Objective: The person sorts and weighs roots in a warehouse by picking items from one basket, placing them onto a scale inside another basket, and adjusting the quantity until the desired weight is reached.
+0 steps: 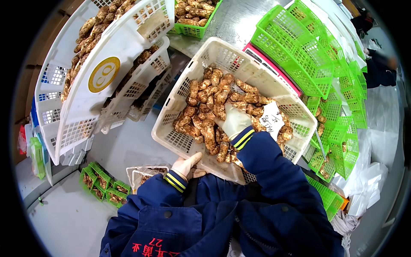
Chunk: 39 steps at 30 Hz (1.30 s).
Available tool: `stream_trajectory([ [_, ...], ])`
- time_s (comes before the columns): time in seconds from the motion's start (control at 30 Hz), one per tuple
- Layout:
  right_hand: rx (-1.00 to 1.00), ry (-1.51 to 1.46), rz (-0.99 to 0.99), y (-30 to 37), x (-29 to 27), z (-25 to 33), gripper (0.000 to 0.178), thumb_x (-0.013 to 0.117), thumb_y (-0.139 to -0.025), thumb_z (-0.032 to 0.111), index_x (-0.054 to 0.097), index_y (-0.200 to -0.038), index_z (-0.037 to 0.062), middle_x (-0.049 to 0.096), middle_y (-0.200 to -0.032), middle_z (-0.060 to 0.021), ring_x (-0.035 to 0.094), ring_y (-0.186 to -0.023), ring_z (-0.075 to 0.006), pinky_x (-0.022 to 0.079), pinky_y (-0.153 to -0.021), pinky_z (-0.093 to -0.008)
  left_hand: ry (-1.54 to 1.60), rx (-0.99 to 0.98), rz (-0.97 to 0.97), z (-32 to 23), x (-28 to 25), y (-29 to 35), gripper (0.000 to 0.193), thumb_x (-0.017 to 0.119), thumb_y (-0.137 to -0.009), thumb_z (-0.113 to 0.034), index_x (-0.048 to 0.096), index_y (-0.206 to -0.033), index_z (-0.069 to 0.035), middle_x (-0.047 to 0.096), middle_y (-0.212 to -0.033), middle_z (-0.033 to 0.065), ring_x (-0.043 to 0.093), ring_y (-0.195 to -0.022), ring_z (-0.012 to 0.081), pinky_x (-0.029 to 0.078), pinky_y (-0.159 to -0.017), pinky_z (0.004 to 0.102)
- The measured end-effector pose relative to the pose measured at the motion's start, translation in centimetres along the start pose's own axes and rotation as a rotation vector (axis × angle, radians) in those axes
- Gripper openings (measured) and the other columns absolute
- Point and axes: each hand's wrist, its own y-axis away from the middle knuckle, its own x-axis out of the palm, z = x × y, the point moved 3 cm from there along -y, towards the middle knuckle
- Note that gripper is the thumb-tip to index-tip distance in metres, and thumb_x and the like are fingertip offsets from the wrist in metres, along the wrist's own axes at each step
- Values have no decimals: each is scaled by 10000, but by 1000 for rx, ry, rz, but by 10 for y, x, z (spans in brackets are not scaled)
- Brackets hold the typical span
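Observation:
A large white plastic crate (169, 124) with slotted walls sits tilted against my front. Many brown, knobbly mushrooms (209, 92) lie heaped inside it, with a torn white card (272, 120) bearing handwriting on top at the right. My right hand (236, 122), in a pale glove, reaches into the heap; its thumb and fingers close about one mushroom near the middle, and the fingertips are partly hidden. At the crate's near left edge, my left hand (187, 166), also pale-gloved, grips the rim with the thumb on top and the fingers below.
Stacked white crates (128, 55) of mushrooms rise at the left. Several green baskets (295, 47) crowd the right side, beside a red-edged flat device (274, 68) behind my crate. A green basket of mushrooms (192, 30) stands on the metal table (235, 21). Small green baskets (105, 184) rest on the floor.

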Motion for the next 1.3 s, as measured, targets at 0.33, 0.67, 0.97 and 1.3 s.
stream_trajectory([
  [0.33,-215,-1715,371,-1,12,-73,555,661,-791,74,424,-1279,-38,584,-1145,-176,577,-1057,-253,466,-909,-337,-34,14,7,-4,6,3,351,610,-874,-255,505,-1153,-70,601,-946,84,647,-735,227,557,-599,317],
  [0.67,-123,-2025,444,16,2,-64,527,651,-809,70,423,-1273,-31,583,-1162,-162,627,-981,-247,540,-825,-338,30,-21,24,-3,-1,-2,392,627,-863,-192,456,-1200,-90,598,-965,94,637,-680,234,571,-581,351],
  [0.97,-458,-1568,-400,-1,-141,-124,287,611,-840,88,552,-1100,-19,611,-1109,-138,599,-1004,-196,495,-829,-301,42,3,0,-1,-1,1,398,617,-869,-190,451,-1217,-90,604,-1005,92,643,-731,237,573,-595,352],
  [1.3,196,-532,-709,-114,-210,-257,733,819,-621,194,497,-1244,-21,645,-1016,-139,627,-882,-176,500,-784,-299,22,-75,-3,-4,1,-6,396,625,-866,-188,451,-1207,-87,616,-1000,103,649,-736,246,575,-605,355],
])
